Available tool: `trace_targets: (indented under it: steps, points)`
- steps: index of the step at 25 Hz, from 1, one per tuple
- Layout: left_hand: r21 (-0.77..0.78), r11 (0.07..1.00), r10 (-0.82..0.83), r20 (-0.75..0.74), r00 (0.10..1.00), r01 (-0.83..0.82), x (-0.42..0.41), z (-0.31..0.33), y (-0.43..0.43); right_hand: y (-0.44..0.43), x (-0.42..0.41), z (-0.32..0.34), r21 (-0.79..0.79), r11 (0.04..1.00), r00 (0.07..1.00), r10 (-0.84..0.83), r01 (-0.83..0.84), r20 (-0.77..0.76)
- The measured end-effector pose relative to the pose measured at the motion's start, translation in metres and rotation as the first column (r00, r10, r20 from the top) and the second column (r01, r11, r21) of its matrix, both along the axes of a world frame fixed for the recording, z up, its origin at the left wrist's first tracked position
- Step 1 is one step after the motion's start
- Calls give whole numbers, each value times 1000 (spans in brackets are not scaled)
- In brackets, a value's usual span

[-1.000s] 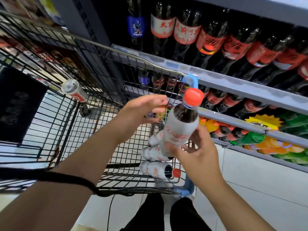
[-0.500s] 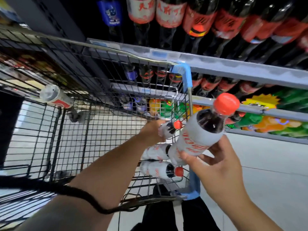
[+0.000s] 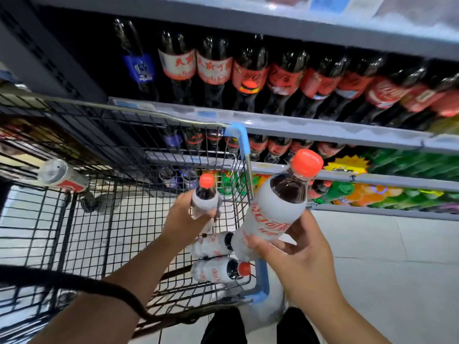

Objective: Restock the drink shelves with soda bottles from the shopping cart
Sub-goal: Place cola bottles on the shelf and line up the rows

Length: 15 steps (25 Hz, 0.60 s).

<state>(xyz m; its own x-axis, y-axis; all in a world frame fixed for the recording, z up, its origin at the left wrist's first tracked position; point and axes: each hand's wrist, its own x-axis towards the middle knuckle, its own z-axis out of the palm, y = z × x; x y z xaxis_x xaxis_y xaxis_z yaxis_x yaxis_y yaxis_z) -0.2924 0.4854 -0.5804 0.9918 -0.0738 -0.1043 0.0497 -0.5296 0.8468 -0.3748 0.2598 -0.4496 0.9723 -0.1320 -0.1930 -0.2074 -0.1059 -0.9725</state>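
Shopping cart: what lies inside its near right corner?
Two white bottles lie there: the lower bottle shows fully; the upper bottle's cap is covered by the held bottle in the right hand.

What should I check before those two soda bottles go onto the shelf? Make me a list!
1. Right hand grips the near bottle: ok.
2. Left hand grips the far bottle: ok.
3. Orange caps on both: ok.
4. Free gap on the shelf: cannot tell, the visible rows look full.
5. Two spare bottles lying in the cart: ok.
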Motion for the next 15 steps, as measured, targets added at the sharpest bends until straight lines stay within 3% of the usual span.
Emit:
trace_targets:
  steps: [4,7,15]
  points:
    - [-91,991,109,89,990,-101,1,76,9,-13,11,38,-40,999,997,-3,6,75]
    - [-168,976,178,235,955,-140,5,147,3,-19,30,69,-47,999,985,21,-13,170]
    - [-272,958,204,436,877,-88,34,294,-57,-67,88,139,-8,1000,939,17,-15,345]
